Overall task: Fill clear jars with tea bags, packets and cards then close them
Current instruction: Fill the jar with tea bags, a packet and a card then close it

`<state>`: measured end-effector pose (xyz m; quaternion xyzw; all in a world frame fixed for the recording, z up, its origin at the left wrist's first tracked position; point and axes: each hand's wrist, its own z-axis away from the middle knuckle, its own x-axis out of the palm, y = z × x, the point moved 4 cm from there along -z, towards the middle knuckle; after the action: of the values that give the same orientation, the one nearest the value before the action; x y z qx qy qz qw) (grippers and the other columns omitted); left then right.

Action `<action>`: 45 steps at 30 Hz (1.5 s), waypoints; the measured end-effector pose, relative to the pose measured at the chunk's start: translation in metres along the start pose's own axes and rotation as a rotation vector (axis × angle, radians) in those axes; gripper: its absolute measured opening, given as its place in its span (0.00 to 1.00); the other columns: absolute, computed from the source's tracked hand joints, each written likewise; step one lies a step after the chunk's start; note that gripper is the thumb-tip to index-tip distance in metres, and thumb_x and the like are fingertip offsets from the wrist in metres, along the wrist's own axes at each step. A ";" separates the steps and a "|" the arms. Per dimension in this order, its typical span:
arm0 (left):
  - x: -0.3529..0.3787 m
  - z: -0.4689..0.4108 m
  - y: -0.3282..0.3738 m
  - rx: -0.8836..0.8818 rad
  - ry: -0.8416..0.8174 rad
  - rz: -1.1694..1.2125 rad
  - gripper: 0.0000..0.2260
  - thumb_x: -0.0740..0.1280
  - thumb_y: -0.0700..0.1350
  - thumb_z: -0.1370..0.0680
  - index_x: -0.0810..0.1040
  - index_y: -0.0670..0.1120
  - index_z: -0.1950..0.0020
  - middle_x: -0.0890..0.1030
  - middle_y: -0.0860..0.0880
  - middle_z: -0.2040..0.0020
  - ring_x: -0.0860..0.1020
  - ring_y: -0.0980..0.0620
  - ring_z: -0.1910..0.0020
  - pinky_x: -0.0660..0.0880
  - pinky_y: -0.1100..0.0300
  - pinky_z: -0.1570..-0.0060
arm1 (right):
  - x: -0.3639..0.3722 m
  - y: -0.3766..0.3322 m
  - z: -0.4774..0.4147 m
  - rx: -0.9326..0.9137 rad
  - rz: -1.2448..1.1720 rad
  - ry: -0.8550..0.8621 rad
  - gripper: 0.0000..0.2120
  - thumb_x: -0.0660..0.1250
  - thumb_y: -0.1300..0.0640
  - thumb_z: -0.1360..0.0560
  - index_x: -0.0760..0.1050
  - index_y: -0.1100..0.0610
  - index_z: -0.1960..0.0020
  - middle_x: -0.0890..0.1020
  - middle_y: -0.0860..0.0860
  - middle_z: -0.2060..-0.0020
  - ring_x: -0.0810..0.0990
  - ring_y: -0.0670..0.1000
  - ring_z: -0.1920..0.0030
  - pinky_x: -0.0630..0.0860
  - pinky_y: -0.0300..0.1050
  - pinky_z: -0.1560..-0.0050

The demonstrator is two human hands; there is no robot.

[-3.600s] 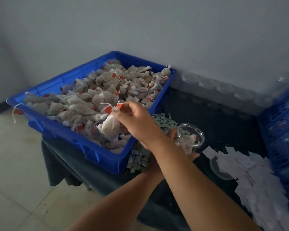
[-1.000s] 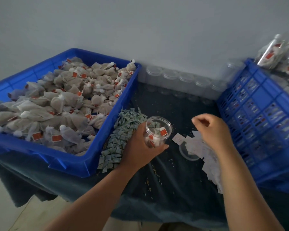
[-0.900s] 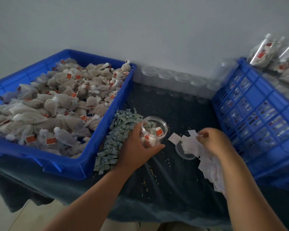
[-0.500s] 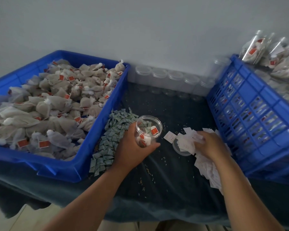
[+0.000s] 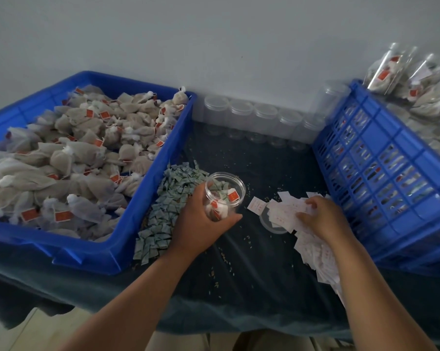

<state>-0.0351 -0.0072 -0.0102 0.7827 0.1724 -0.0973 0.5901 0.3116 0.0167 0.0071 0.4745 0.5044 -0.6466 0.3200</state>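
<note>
The left hand (image 5: 203, 224) grips a clear jar (image 5: 225, 196) from the side, fingers and thumb wrapped round its wall. The jar is open, tilted a little toward the right, and held just above the desk (image 5: 252, 274), which is covered by a dark cloth. Inside the jar sit a few tea bags with red tags and what looks like a green packet.

The right hand (image 5: 320, 216) lies on a heap of white cards (image 5: 312, 247), its fingers and thumb curled down and pinching at the top cards. A clear lid (image 5: 273, 226) lies flat on the cloth, partly under the near edge of the cards, between the two hands.

Just left of the jar is a pile of small green packets (image 5: 163, 211), touching the side of a big blue bin (image 5: 112, 252). The bin is heaped with tea bags (image 5: 62, 160) (grey-white pouches with red tags).

A row of empty jars (image 5: 252, 115) stands along the wall behind. To the right, a blue slatted crate (image 5: 391, 173) stands tilted, its lower edge near the cards. Beyond it, at the top right, lie filled jars (image 5: 404, 72) on their sides. Loose grains are scattered on the cloth.
</note>
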 end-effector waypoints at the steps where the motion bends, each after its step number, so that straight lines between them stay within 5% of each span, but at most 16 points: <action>1: 0.000 0.000 0.001 0.002 0.002 0.005 0.40 0.81 0.71 0.37 0.66 0.72 0.30 0.79 0.69 0.39 0.81 0.67 0.44 0.81 0.61 0.47 | 0.001 0.002 0.000 -0.015 0.029 -0.017 0.20 0.75 0.44 0.20 0.80 0.51 0.31 0.79 0.52 0.33 0.79 0.56 0.34 0.77 0.52 0.35; 4: -0.001 0.000 0.003 0.008 0.002 0.004 0.39 0.81 0.71 0.37 0.65 0.75 0.31 0.78 0.71 0.39 0.81 0.68 0.44 0.79 0.64 0.48 | 0.002 0.006 0.000 -0.050 0.015 -0.007 0.17 0.76 0.44 0.21 0.83 0.50 0.37 0.78 0.51 0.35 0.77 0.56 0.33 0.75 0.52 0.34; 8: 0.000 0.001 -0.001 -0.023 0.005 -0.006 0.41 0.81 0.71 0.37 0.68 0.68 0.28 0.81 0.65 0.39 0.82 0.65 0.43 0.83 0.56 0.44 | 0.000 0.006 0.006 -0.168 -0.047 0.094 0.07 0.75 0.50 0.19 0.83 0.51 0.54 0.83 0.48 0.49 0.81 0.50 0.50 0.78 0.49 0.49; 14: 0.000 0.000 -0.002 -0.033 0.002 -0.012 0.42 0.81 0.72 0.37 0.67 0.68 0.28 0.81 0.63 0.38 0.82 0.63 0.44 0.83 0.52 0.44 | -0.014 0.006 0.019 -0.066 -0.393 0.183 0.06 0.71 0.53 0.16 0.83 0.42 0.50 0.83 0.37 0.55 0.81 0.39 0.53 0.73 0.36 0.56; 19: 0.001 -0.001 -0.005 -0.035 0.000 -0.016 0.44 0.80 0.74 0.37 0.66 0.67 0.26 0.80 0.63 0.36 0.81 0.62 0.41 0.83 0.52 0.42 | -0.024 0.001 0.031 0.104 -0.837 0.188 0.07 0.70 0.55 0.15 0.81 0.50 0.38 0.89 0.46 0.55 0.89 0.44 0.54 0.81 0.38 0.56; 22: 0.001 0.000 -0.006 -0.031 0.007 -0.009 0.44 0.79 0.74 0.37 0.66 0.68 0.26 0.80 0.64 0.37 0.82 0.63 0.42 0.83 0.51 0.43 | -0.031 -0.014 0.041 0.122 -1.123 0.143 0.07 0.73 0.57 0.17 0.81 0.52 0.40 0.90 0.50 0.52 0.90 0.49 0.49 0.84 0.46 0.49; 24: 0.001 0.000 -0.005 -0.032 0.006 -0.004 0.44 0.80 0.74 0.37 0.66 0.68 0.26 0.80 0.64 0.37 0.82 0.62 0.43 0.84 0.51 0.44 | -0.037 -0.031 0.051 0.081 -1.215 0.187 0.06 0.73 0.56 0.18 0.82 0.48 0.41 0.90 0.50 0.51 0.90 0.50 0.47 0.85 0.41 0.53; 28: 0.002 0.000 -0.005 -0.022 -0.003 0.003 0.43 0.81 0.71 0.37 0.67 0.66 0.26 0.80 0.62 0.37 0.83 0.62 0.42 0.84 0.52 0.44 | -0.057 -0.088 0.079 -0.383 -0.859 0.481 0.05 0.74 0.49 0.19 0.86 0.42 0.45 0.89 0.43 0.49 0.88 0.45 0.48 0.83 0.36 0.50; 31: 0.002 -0.001 -0.006 -0.026 -0.007 -0.008 0.43 0.81 0.71 0.37 0.67 0.66 0.27 0.81 0.60 0.38 0.84 0.61 0.44 0.85 0.51 0.46 | -0.054 -0.142 0.097 -0.829 -0.416 0.682 0.06 0.74 0.61 0.19 0.88 0.56 0.43 0.89 0.47 0.46 0.86 0.46 0.46 0.80 0.39 0.43; 33: 0.003 -0.001 -0.005 -0.016 -0.024 0.005 0.42 0.82 0.70 0.36 0.67 0.68 0.27 0.83 0.59 0.41 0.85 0.59 0.48 0.85 0.50 0.50 | -0.041 -0.171 0.102 -0.979 -0.181 0.625 0.08 0.74 0.65 0.21 0.89 0.59 0.43 0.89 0.51 0.46 0.86 0.52 0.43 0.80 0.46 0.37; 36: 0.004 0.001 -0.003 0.012 -0.046 0.049 0.39 0.81 0.68 0.34 0.66 0.72 0.28 0.83 0.61 0.43 0.86 0.60 0.52 0.86 0.50 0.55 | -0.017 -0.182 0.096 -0.925 -0.104 0.238 0.11 0.68 0.59 0.18 0.88 0.56 0.41 0.87 0.49 0.40 0.76 0.54 0.26 0.72 0.56 0.26; 39: 0.004 0.001 -0.003 -0.003 -0.064 0.055 0.42 0.78 0.75 0.35 0.65 0.69 0.26 0.84 0.60 0.42 0.86 0.61 0.52 0.86 0.52 0.55 | -0.007 -0.169 0.089 -0.823 -0.106 0.024 0.25 0.53 0.43 0.15 0.87 0.49 0.37 0.81 0.43 0.30 0.60 0.50 0.17 0.57 0.52 0.19; 42: 0.004 0.000 -0.006 -0.009 -0.055 0.046 0.41 0.78 0.76 0.37 0.65 0.72 0.28 0.85 0.61 0.45 0.85 0.61 0.53 0.84 0.56 0.55 | -0.017 -0.155 0.088 -0.783 -0.305 0.196 0.22 0.54 0.40 0.13 0.84 0.45 0.33 0.79 0.41 0.30 0.68 0.44 0.23 0.62 0.42 0.22; 45: 0.006 0.000 -0.011 -0.034 -0.060 0.048 0.43 0.80 0.75 0.39 0.66 0.72 0.28 0.85 0.60 0.43 0.85 0.58 0.50 0.85 0.51 0.49 | -0.024 -0.122 0.073 -0.508 -0.397 0.405 0.14 0.64 0.41 0.16 0.84 0.48 0.43 0.83 0.40 0.45 0.80 0.41 0.41 0.79 0.50 0.39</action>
<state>-0.0340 -0.0033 -0.0216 0.7733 0.1374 -0.1037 0.6102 0.1900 -0.0199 0.0745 0.3913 0.7837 -0.4435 0.1897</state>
